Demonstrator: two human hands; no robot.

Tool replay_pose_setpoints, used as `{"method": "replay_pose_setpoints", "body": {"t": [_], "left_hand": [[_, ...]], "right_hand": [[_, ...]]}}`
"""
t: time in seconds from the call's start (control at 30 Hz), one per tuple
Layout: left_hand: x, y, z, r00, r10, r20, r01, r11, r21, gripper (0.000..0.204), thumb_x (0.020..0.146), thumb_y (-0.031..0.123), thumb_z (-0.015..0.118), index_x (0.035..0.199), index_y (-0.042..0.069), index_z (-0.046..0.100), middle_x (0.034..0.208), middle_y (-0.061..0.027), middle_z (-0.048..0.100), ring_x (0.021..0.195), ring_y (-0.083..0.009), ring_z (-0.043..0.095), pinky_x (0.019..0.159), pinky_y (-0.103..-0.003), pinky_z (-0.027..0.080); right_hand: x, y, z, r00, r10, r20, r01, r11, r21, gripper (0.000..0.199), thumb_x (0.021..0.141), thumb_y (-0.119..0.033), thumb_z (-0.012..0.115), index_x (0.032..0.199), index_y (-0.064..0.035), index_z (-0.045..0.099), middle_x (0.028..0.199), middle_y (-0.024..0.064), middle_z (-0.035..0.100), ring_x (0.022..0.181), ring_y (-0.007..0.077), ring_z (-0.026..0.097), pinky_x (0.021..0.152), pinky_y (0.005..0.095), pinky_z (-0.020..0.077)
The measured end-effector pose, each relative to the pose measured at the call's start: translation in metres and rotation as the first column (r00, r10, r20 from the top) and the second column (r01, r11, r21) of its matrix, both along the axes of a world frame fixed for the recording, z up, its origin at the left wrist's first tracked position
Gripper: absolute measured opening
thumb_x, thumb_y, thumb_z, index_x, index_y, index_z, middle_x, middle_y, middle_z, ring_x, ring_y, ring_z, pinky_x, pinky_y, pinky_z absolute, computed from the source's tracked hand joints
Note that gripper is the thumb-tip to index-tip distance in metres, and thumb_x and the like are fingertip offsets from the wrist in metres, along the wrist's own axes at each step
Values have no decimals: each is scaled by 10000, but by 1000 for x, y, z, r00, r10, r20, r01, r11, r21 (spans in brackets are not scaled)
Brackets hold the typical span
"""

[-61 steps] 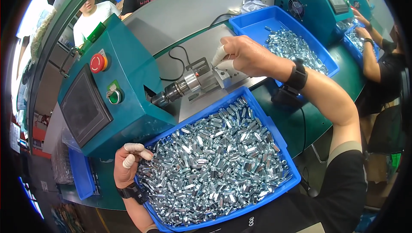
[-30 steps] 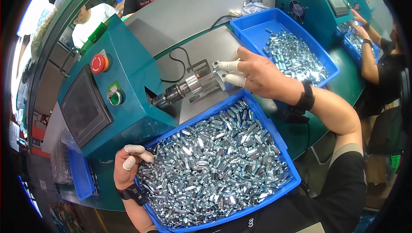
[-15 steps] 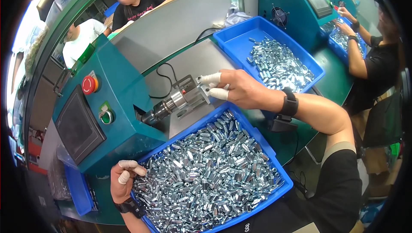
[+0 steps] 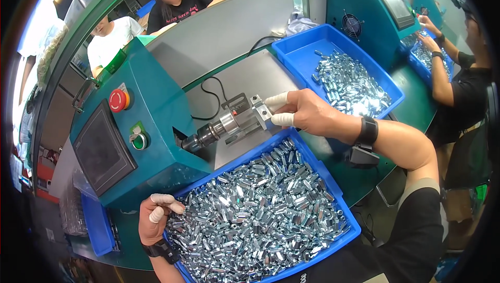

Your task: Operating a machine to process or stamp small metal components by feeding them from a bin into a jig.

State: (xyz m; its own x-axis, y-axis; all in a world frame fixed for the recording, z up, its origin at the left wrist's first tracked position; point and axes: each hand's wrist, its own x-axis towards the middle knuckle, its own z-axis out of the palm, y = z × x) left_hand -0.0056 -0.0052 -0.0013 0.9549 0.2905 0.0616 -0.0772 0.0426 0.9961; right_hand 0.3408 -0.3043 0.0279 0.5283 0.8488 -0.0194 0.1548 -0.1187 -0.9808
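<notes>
White finger cots cover the thumb and forefinger of my right hand [image 4: 312, 113]. Its fingertips are closed at the outer end of a metal fixture block [image 4: 262, 112]; anything between them is hidden. In line with the block, a steel chuck [image 4: 208, 135] sticks out of a teal machine [image 4: 151, 111]. My left hand [image 4: 156, 220] rests at the left side of a blue tray [image 4: 339, 199] heaped with shiny hexagonal metal standoffs [image 4: 255, 205]. Its cot-covered fingers are curled together beside the pile, and I cannot make out what they hold.
A second blue tray [image 4: 291, 48] with more standoffs stands at the back right. The teal machine carries a red stop button [image 4: 119, 100], a green button [image 4: 139, 141] and a dark screen [image 4: 104, 147]. A black cable [image 4: 208, 100] loops behind the chuck. A co-worker [image 4: 463, 74] works at far right.
The whole view has shifted, so the scene sits farther right. My right fingertips have drawn slightly outward from the fixture block, exposing more of it. My left hand keeps its place by the tray.
</notes>
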Motion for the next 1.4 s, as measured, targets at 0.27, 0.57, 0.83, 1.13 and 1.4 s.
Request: {"method": "replay_pose_setpoints", "body": {"t": [0.27, 0.57, 0.83, 1.13, 1.4], "left_hand": [[2, -1, 1, 1000, -3, 11, 3, 1000, -9, 456, 911, 384, 713, 1144, -1, 639, 898, -159, 719, 875, -270, 685, 840, -390, 539], [4, -2, 2, 1000, -3, 11, 3, 1000, -6, 453, 913, 387, 710, 1135, -2, 642, 880, -148, 716, 860, -257, 683, 830, -386, 542], [3, -1, 3, 1000, -1, 12, 1, 999, -33, 450, 899, 363, 731, 1134, -12, 646, 916, -178, 723, 915, -291, 693, 882, -421, 539], [4, 0, 2, 1000, 25, 18, -24, 1000, -19, 442, 894, 359, 731, 1128, -6, 648, 909, -178, 723, 894, -291, 689, 874, -426, 533], [4, 1, 1, 999, 27, 29, -27, 999, -17, 430, 895, 355, 731, 1123, 0, 651, 903, -176, 726, 883, -291, 686, 868, -427, 532]], "right_hand": [[6, 3, 0, 996, 92, 17, -92, 996, -4, 445, 937, -130, 700, 1340, 23, 592, 1118, 115, 714, 985, 157, 656, 880, 305, 518], [14, 8, -2, 983, 173, 63, -173, 985, -3, 447, 913, -108, 717, 1329, 11, 607, 1091, 124, 724, 1006, 151, 655, 918, 309, 510], [29, 16, 1, 959, 279, 39, -277, 959, -64, 461, 899, -130, 740, 1327, -9, 616, 1119, 120, 713, 1025, 167, 654, 914, 315, 514], [39, 25, -3, 926, 371, 72, -367, 928, -59, 402, 887, -162, 753, 1248, -3, 670, 1116, 110, 710, 1010, 180, 659, 909, 317, 515], [40, 30, 0, 902, 426, 74, -425, 905, -35, 385, 885, -182, 752, 1230, -25, 687, 1114, 101, 701, 1015, 188, 655, 930, 324, 501]]}}
